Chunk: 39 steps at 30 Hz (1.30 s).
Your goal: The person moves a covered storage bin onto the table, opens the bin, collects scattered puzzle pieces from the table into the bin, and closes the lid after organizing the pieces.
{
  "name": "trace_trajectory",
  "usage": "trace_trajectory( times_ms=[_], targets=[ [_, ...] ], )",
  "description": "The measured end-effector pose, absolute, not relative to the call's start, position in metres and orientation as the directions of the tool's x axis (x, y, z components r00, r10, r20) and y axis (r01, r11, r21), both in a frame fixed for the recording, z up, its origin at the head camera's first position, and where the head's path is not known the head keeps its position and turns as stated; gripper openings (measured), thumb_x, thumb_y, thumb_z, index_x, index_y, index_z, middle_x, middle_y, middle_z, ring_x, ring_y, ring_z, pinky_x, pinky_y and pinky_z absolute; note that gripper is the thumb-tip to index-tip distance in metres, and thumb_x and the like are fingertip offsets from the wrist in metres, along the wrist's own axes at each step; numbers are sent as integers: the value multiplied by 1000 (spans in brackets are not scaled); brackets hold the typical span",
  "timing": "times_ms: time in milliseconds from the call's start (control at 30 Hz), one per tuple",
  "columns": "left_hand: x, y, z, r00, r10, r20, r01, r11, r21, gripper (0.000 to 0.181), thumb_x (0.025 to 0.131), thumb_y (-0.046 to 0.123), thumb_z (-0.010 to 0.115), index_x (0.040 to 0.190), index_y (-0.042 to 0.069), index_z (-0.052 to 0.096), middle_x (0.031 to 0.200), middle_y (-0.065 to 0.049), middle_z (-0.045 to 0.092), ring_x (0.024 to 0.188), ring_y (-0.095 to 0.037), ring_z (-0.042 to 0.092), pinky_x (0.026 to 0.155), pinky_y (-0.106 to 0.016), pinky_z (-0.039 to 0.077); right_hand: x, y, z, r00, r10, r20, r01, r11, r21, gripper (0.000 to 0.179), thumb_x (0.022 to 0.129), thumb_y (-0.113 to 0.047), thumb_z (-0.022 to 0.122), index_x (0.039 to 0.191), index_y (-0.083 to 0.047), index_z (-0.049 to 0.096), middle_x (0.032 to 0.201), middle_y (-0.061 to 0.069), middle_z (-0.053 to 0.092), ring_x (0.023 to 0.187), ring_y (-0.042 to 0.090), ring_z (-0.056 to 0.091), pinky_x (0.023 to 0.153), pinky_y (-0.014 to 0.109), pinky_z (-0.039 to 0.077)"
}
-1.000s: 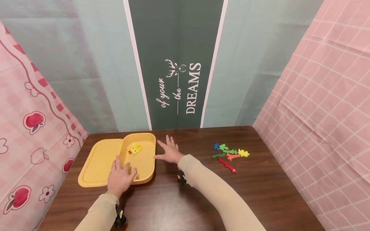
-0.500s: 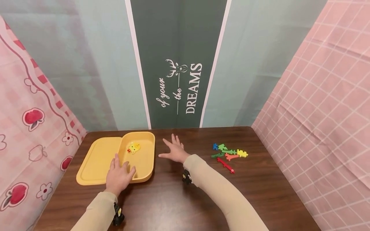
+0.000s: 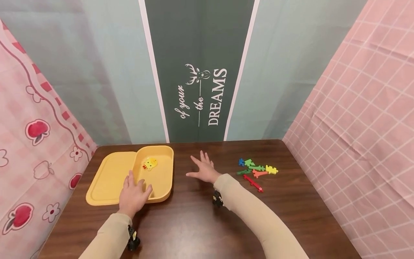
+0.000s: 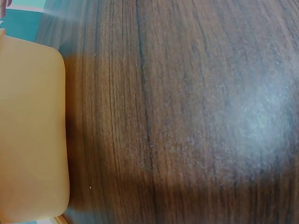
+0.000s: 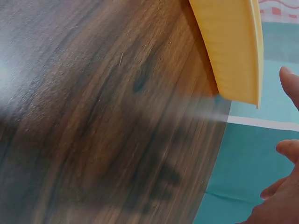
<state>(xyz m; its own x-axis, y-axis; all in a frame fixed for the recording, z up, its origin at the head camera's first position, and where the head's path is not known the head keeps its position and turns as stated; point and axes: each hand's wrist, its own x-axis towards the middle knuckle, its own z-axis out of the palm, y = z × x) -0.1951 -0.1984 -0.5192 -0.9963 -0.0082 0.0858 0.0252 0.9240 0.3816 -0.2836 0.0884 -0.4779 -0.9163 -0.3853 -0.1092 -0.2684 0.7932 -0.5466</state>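
A yellow box [image 3: 163, 178] stands on the left half of the table, with a small yellow chick-like figure [image 3: 150, 164] on its floor. Its flat yellow lid [image 3: 108, 180] lies against the box's left side. My left hand [image 3: 133, 196] is over the near left corner of the box, fingers spread; whether it touches the rim I cannot tell. To the right of the box, my right hand [image 3: 203, 168] hovers apart from it, fingers spread and holding nothing. In the right wrist view its fingertips [image 5: 287, 148] show at the right edge, with the box wall [image 5: 233, 46] above.
Several flat coloured jigsaw-like pieces [image 3: 257, 168] lie in a loose group on the right of the brown wooden table [image 3: 194, 230]. A long red piece [image 3: 253, 183] is nearest to me. Hanging cloths [image 3: 278, 72] close off the back and both sides.
My right hand has moved right, away from the box's right wall. My left hand stays at the near left corner. The box, lid and coloured pieces keep their places.
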Motion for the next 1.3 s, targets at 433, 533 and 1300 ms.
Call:
trace_trajectory(
  times_ms=[433, 533, 1300],
  targets=[
    [-194, -204, -518, -996, 4, 89, 37, 925, 377, 60, 93, 45, 42, 116, -8, 58, 145, -38, 6, 128, -56, 15, 99, -63, 25, -279, 110, -482, -923, -373, -97, -263, 793, -549, 83, 79, -51, 67, 147, -18, 32, 154, 19, 0, 140, 38, -4, 104, 63, 7],
    [-193, -204, -519, -995, 3, 99, 41, 923, 383, 59, 93, 44, 42, 116, -8, 58, 145, -38, 6, 127, -55, 15, 98, -63, 25, -278, 114, -482, -928, -362, -90, -257, 794, -551, 83, 79, -51, 68, 146, -18, 33, 154, 20, 1, 140, 38, -4, 104, 63, 7],
    [-193, -205, -519, -994, 27, 110, 68, 919, 387, 68, 92, 43, 46, 141, -2, 33, 145, -38, 7, 128, -56, 15, 99, -64, 23, -268, 153, -496, -946, -307, -108, -201, 814, -545, 81, 80, -47, 68, 146, -15, 33, 153, 24, 2, 138, 43, -2, 103, 66, 7]
  ],
)
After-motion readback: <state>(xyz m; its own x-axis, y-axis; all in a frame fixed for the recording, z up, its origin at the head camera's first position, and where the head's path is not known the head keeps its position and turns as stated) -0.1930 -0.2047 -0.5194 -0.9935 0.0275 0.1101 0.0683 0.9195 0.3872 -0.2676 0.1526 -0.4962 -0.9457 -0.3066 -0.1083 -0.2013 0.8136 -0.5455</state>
